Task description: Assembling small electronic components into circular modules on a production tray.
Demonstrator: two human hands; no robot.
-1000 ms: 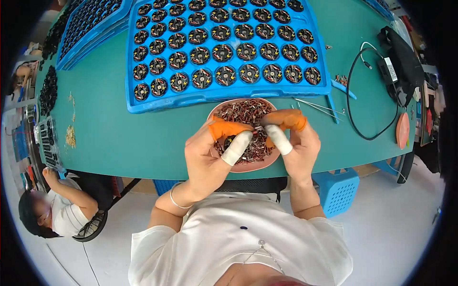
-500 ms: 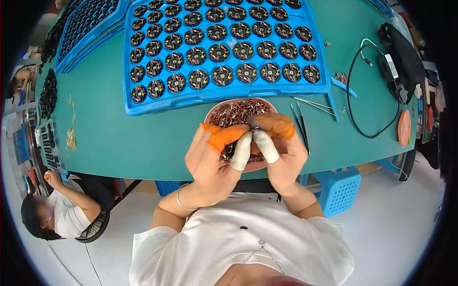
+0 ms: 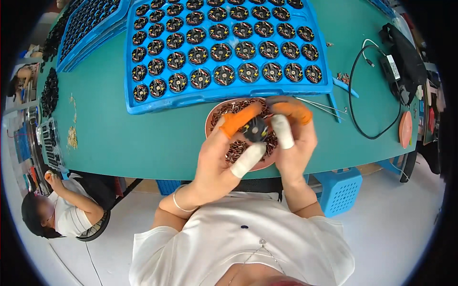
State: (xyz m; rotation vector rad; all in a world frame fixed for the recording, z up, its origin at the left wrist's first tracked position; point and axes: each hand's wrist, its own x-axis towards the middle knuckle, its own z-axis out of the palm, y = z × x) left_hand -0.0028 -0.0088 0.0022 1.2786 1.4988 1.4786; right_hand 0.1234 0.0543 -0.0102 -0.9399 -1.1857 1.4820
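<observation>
Head view: round black part [image 3: 256,129] is up in the hands, center of frame, over a pink bowl [image 3: 208,125]. Small yellow bits show on its face, light spot at its middle.

Left hand [image 3: 214,155]: grasping the part, orange-covered finger along its upper left, white-covered thumb at its lower edge. Pale bangle [image 3: 177,202] on that wrist.

Right hand [image 3: 296,136]: just right of the part, orange-covered finger and white-covered thumb bent in toward its upper right edge. Motion blur there; can't tell whether it's pinching something small or only touching the part.

Bowl is full of small red-brown and silvery pieces [image 3: 238,151], partly hidden by both hands.

Top center: blue tray [image 3: 164,105], rows of black discs [image 3: 200,78] with red and yellow bits, one disc per pocket. Upper left: stacked blue trays [image 3: 95,50], similar contents. Left edge of the green table [image 3: 138,148]: heap of dark pieces [image 3: 49,93], small golden pile [image 3: 72,138], clear tray [image 3: 50,143] with dark items.

Right side: thin metal tools [image 3: 319,105] by the tray corner, looped black cable [image 3: 352,97], black bag [image 3: 408,64], pink dish [image 3: 406,129] near the table edge. Lower right, below the table: blue stool [image 3: 341,193].

Lower left: another person [image 3: 71,217] in white, seated, one arm up by the table edge.
</observation>
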